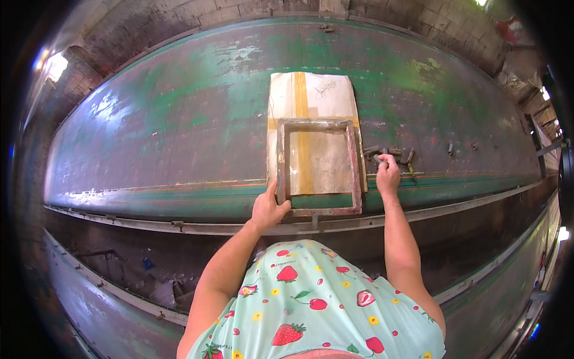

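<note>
A worn wooden frame rests on a sheet of cardboard with a yellow tape strip down it, its near end reaching past the sheet's edge. My left hand grips the frame's left side near the lower corner, thumb on the inner side. To the right of the frame, my right hand is closed in a pinch over several small dark rod-like pieces lying in a cluster. One dark piece appears to be between its fingertips; its exact kind is hard to make out.
The long table has a worn green and grey surface with a rail along its near edge. A few small bits lie farther right. Behind me runs another long table, with debris on the floor between. A block wall stands behind.
</note>
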Motion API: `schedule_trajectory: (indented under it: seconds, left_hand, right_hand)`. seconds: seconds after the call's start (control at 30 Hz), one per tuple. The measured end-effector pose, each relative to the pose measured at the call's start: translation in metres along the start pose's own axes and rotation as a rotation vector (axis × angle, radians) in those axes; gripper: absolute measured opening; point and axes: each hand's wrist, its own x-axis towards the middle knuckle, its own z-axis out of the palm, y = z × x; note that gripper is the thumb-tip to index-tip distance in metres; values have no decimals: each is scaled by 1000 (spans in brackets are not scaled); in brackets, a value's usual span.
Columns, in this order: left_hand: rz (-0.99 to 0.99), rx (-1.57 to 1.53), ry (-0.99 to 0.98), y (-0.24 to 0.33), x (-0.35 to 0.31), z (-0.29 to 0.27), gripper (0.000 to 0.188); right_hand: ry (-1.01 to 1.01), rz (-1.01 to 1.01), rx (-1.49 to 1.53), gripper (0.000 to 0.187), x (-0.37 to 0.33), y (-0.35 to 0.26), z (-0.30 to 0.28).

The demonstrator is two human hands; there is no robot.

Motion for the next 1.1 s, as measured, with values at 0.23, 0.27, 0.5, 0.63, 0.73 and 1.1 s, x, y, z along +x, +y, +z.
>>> schedule_trajectory:
  seconds: [0.23, 0.27, 0.5, 0.63, 0.73, 1.1]
  left_hand:
    - [-4, -50, -42, -7, 2, -1, 101]
    - [2, -57, -45, -8, 3, 0, 102]
    - [-16, -275, -216, -22, 9, -8, 109]
    - [1, -374, -334, -36, 3, -31, 99]
    - [25, -394, -382, -48, -4, -53, 90]
    - [115, -337, -281, -88, -18, -124, 61]
  right_hand:
    - [-94, 328, 515, 12, -62, -57, -53]
    - [-79, 312, 541, 14, -78, -69, -57]
    - [-144, 410, 570, 26, -180, -132, -57]
    - [-79, 209, 305, 26, -226, -155, -35]
    - [-1, 452, 425, 28, -253, -173, -6]
    - [-49, 50, -14, 33, -251, -202, 7]
